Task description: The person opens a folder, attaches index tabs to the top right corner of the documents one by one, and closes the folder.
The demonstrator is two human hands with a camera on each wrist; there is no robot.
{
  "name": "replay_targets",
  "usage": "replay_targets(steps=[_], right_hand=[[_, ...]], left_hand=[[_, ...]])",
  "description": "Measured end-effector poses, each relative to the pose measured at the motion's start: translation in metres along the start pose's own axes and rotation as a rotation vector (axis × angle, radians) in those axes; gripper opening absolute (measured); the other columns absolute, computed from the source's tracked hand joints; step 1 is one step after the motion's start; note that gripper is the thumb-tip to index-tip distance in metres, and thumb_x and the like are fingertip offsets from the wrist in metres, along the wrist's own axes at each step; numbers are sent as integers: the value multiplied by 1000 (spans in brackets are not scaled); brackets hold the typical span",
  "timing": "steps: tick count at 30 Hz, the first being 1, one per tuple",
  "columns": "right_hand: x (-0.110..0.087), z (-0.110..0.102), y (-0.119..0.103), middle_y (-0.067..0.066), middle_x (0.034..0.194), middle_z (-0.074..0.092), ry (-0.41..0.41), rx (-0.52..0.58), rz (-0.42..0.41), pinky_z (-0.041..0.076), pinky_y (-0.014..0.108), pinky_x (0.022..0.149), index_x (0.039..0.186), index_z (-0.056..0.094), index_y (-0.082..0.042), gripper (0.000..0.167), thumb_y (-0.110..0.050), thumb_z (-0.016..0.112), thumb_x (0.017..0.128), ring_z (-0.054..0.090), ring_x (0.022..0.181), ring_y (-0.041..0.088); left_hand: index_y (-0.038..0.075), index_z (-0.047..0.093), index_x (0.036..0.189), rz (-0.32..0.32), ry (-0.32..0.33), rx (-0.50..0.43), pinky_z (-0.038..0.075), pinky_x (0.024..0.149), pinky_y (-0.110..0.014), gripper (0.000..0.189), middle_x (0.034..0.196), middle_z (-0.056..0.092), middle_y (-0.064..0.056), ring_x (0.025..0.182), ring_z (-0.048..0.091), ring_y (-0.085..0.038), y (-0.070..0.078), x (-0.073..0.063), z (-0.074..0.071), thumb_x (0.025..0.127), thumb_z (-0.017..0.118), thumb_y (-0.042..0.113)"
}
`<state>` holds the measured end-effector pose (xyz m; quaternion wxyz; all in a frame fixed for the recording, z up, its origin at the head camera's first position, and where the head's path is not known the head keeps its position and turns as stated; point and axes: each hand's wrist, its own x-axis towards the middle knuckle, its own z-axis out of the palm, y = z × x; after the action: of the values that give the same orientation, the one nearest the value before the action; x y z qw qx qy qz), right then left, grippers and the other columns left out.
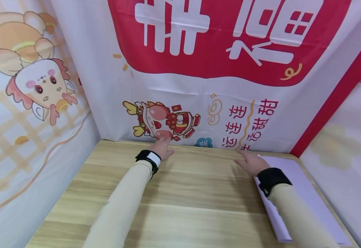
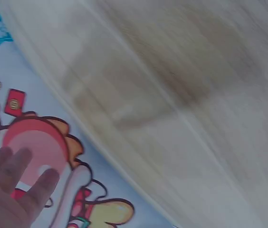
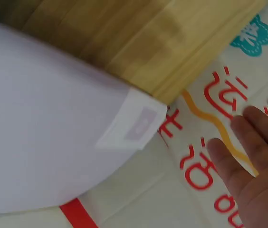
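My left hand (image 1: 162,148) reaches over the far edge of the wooden table (image 1: 186,186), its fingers extended and holding nothing. In the left wrist view those spread fingers (image 2: 41,187) overlap the printed cartoon figure on the cloth behind. Farther right, my right hand (image 1: 252,163) hovers near the table's back edge, close to a pale lilac sheet (image 1: 304,186). Straight, slightly parted fingers (image 3: 253,142) show in the right wrist view with nothing between them. The sheet (image 3: 43,128) has a whitish corner patch there, and its near-left edge curls up in the head view.
A white cloth (image 1: 168,82) with a large red print hangs right behind the table. Another patterned cloth (image 1: 28,103) hangs along the left side, and a pale one (image 1: 344,144) borders the right. My right forearm (image 1: 298,210) passes over the lilac sheet.
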<state>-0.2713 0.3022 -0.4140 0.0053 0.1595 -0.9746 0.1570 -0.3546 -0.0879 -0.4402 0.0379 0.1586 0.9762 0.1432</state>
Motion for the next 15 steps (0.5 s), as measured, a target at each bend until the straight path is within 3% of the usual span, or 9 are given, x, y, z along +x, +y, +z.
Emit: replay_targets(steps=[4,7,11,15], right_hand=[[-31,-25,13,25,117,69,20,16,-5,50,58,93,125,65,6,39,-24,62,101,64,109,44],[-55,-39,30,18,104,72,49,27,26,54,54,83,117,70,4,32,-22,64,100,68,96,36],[-87,-54,52,17,104,72,40,72,109,57,47,76,118,69,6,34,-23,63,101,68,91,31],[-120,-65,75,19,105,71,4,138,231,56,37,69,122,64,10,41,-28,56,106,68,88,28]], left_hand=[[2,44,153,41,-5,-54,38,114,-49,62,155,43,-22,141,44,-36,11,-3,-3,102,61,33],[1,50,147,85,18,-109,39,113,-47,56,149,51,-20,138,48,-34,21,-5,-1,101,63,29],[-1,52,145,112,10,-255,43,110,-46,52,144,56,-20,131,55,-34,39,-8,3,101,63,25],[1,53,145,93,-4,-458,49,103,-45,49,138,60,-20,121,62,-32,63,-11,14,101,62,22]])
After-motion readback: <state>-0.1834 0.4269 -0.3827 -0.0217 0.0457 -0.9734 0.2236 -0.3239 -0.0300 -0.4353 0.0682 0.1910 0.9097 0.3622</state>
